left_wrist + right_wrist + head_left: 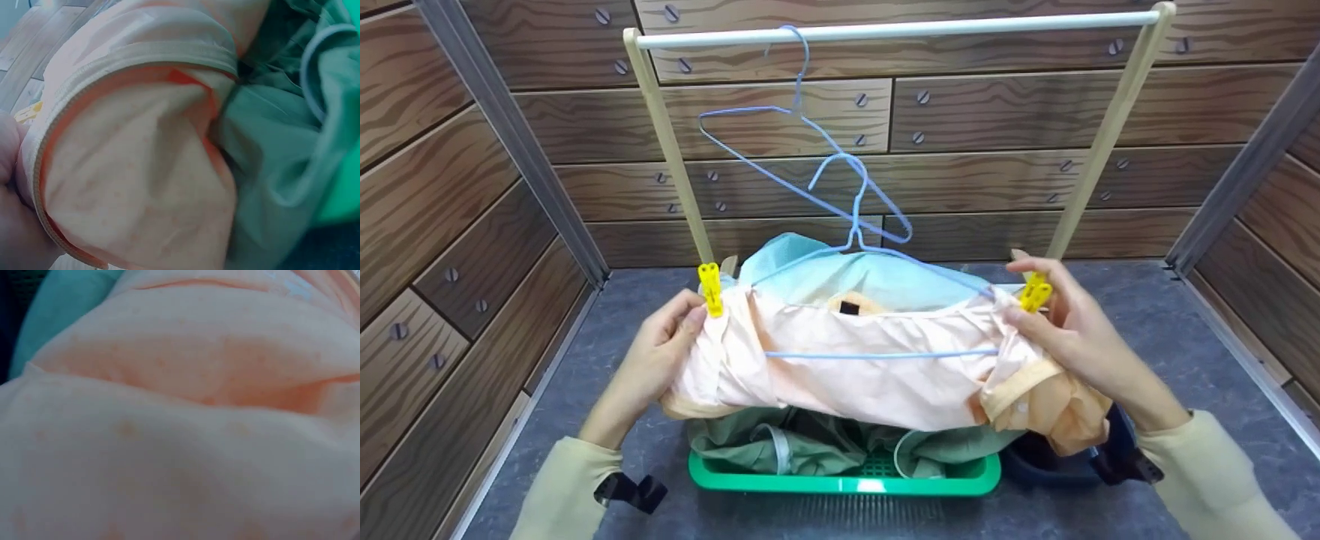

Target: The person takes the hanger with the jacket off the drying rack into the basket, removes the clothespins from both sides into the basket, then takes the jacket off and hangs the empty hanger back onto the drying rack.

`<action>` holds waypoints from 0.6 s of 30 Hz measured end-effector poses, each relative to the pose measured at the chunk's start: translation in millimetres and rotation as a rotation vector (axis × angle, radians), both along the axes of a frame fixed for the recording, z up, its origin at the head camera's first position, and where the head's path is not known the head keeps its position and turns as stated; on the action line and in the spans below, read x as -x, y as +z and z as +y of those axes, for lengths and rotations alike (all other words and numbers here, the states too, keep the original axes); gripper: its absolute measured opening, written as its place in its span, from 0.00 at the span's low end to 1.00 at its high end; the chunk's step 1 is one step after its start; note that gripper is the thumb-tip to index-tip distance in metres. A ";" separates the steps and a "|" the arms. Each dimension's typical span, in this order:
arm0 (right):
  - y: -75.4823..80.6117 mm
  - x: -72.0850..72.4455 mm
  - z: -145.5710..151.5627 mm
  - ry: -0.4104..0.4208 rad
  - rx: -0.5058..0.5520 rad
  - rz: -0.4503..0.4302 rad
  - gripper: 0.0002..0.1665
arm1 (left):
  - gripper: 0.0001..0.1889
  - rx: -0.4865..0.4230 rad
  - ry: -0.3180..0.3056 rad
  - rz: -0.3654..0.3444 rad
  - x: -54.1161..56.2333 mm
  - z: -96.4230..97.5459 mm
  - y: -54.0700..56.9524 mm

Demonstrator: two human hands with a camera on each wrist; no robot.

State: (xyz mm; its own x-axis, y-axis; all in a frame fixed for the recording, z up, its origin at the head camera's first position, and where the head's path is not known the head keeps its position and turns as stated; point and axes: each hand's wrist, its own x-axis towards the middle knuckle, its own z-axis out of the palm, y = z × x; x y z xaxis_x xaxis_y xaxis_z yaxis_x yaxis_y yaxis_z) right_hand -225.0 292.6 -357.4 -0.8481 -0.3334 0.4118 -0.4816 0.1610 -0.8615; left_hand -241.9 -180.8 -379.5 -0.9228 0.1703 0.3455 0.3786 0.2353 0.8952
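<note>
A pale peach garment (877, 390) with a small dark label hangs on a blue wire hanger (859, 202), whose lower bar crosses its front. Near its left end my left hand (667, 334) grips the cloth, beside a yellow clothespin (710, 289). At the other end my right hand (1069, 315) holds the garment between thumb and fingers, around a second yellow clothespin (1036, 292). In the left wrist view the garment's hemmed opening (140, 56) gapes beside the left hand (22, 208). Peach cloth (180, 461) fills the right wrist view, hiding the right hand.
Behind stands a rack with a white rod (900, 28), where another blue hanger (750, 161) hangs. Light blue cloth (810, 266) lies behind the garment. Below is a green basket (840, 484) with dark green clothing (825, 446). A dark container (1046, 461) sits to its right.
</note>
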 end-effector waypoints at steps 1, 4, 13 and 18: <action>-3.2 -0.4 -0.2 -0.001 0.000 -0.012 0.30 | 0.09 0.009 0.003 0.000 -0.1 -0.3 -2.5; -11.3 -2.2 -1.7 -0.018 -0.008 -0.052 0.30 | 0.08 0.036 0.015 -0.001 -1.3 -1.5 -8.5; -27.0 -8.2 -3.5 -0.070 -0.059 -0.030 0.28 | 0.07 0.051 -0.005 -0.032 -6.1 -4.0 -20.0; -33.2 -12.4 -4.1 -0.086 -0.073 -0.044 0.26 | 0.07 0.060 -0.012 -0.038 -9.0 -5.0 -28.0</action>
